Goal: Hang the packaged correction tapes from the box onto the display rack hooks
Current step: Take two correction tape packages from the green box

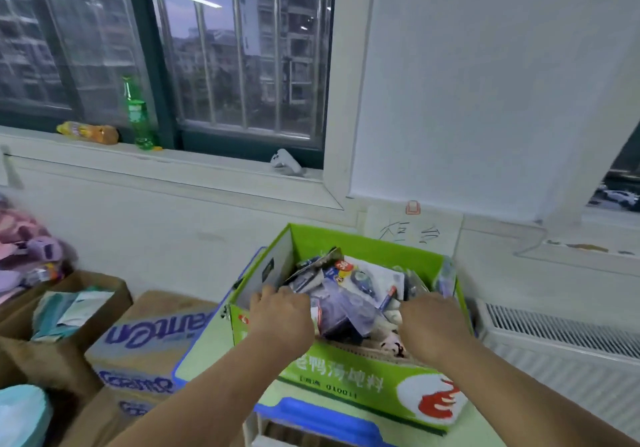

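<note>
Where the hands go in: the left hand [281, 315] and the right hand [433, 323] are both knuckles-up over the pile, fingers dipped out of sight among the packs. From where I stand I cannot tell whether either has closed on one.
Left hand: at the near-left corner, close to the grey inner wall.
Right hand: near the right wall, well apart from the left.
Correction tapes: the clear-blister, card-backed packaged correction tapes [349, 294] lie jumbled between the two hands, tilted every way, all inside the box.
Handling: I judge them light, with a stiff card back, a slick plastic front and corners that snag on neighbours. The top edge of the card, where a hang hole would normally be, looks the best place to pinch, though no hole is clear from here.
Box: the bright green open-topped cardboard box [346, 377] with printed lettering and a red-and-white logo.
Surface: it sits on a pale green table with a blue edge [199, 349].
Rack: no display rack or hooks in sight.
Floor side: brown cardboard cartons with blue print [149, 334] stand left of the table.
Right side: a white ribbed radiator [561, 339] below the wall.
Windowsill: an upright green plastic bottle [138, 117] and an orange bottle on its side [91, 133], with barred glass behind.
</note>
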### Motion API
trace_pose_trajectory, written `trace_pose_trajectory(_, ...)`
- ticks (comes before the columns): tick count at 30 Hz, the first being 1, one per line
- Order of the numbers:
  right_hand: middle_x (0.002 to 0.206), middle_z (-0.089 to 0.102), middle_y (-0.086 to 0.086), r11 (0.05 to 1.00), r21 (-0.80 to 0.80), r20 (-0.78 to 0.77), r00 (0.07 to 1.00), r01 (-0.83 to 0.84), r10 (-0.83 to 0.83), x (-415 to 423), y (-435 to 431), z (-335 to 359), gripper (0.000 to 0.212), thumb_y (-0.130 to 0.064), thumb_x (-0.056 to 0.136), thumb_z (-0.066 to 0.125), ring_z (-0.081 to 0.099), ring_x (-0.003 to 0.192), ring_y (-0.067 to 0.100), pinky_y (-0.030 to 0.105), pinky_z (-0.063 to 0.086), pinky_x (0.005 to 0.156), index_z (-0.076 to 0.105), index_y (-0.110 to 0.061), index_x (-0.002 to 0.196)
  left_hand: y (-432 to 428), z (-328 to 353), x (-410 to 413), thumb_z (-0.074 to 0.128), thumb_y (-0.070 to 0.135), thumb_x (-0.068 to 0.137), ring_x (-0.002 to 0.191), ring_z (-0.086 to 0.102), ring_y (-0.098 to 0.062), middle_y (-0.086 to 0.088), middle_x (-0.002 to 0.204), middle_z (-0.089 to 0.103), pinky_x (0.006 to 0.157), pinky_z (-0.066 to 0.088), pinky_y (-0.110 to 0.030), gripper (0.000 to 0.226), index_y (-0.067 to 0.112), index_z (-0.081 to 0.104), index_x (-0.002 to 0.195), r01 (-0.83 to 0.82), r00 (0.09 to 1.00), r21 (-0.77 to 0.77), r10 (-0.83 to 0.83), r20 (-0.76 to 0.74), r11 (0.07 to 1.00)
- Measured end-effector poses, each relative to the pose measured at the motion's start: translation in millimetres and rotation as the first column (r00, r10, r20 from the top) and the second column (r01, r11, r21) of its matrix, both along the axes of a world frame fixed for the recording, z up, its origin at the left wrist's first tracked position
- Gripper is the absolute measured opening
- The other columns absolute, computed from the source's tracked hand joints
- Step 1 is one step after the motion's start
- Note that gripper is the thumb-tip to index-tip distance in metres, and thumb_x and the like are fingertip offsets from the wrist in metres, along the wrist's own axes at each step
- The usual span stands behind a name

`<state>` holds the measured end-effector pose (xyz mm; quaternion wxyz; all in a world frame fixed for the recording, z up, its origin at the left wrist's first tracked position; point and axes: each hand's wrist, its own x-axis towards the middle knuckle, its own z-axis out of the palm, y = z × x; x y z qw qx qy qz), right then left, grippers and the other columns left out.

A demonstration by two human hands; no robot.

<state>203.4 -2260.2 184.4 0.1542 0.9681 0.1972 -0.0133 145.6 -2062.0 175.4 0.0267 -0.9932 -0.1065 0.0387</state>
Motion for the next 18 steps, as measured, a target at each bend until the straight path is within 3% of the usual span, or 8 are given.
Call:
trace_pose_trajectory(7,0.124,0.058,0.018,0.99,0.026,-0.174,0.976,0.138,-0.132,67.0,41.2,-34.6,0.042,-0.003,0.091,0.04,0.055,0.115,0.033,0.039,0.048,0.087,0.048,-0.005,0.133,7.7,-30.7,97.3,0.042,0.023,0.094,0.127,0.04,-0.032,-0.013,0.131,0.051,0.103,0.034,-0.041,0.037,0.011,0.051,0.127,0.2,0.971,-0.036,-0.203,-0.124,0.979)
trace_pose_trajectory(10,0.127,0.055,0.019,0.989,0.013,-0.257,0.956,0.148,-0.14,81.2,46.6,-53.0,0.039,-0.003,0.092,0.042,0.053,0.117,0.034,0.041,0.047,0.089,0.051,-0.007,0.129,-5.6,-50.7,118.3,0.041,0.017,0.092,0.122,0.046,-0.033,-0.015,0.128,0.054,0.1,0.039,-0.039,0.035,0.008,0.055,0.122,0.246,0.952,-0.096,-0.259,-0.164,0.964)
trace_pose_trajectory(16,0.127,0.056,0.015,0.991,-0.084,-0.419,0.899,0.102,-0.128,104.8,38.5,-83.6,0.032,-0.006,0.092,0.045,0.052,0.118,0.033,0.039,0.044,0.09,0.054,-0.007,0.122,-22.6,-76.7,147.9,0.045,0.015,0.093,0.113,0.058,-0.03,-0.016,0.122,0.061,0.089,0.046,-0.034,0.031,0.001,0.058,0.118,-0.008,0.939,-0.463,-0.153,-0.309,0.886)
trace_pose_trajectory(18,0.121,0.058,0.014,0.994,-0.054,-0.457,0.883,0.093,-0.108,116.7,33.1,-81.0,0.018,-0.006,0.091,0.045,0.055,0.113,0.032,0.037,0.045,0.083,0.058,-0.008,0.103,-26.8,-79.3,157.8,0.048,0.013,0.092,0.109,0.061,-0.03,-0.016,0.118,0.063,0.084,0.049,-0.032,0.03,-0.001,0.06,0.115,-0.16,0.943,-0.586,-0.052,-0.328,0.794)
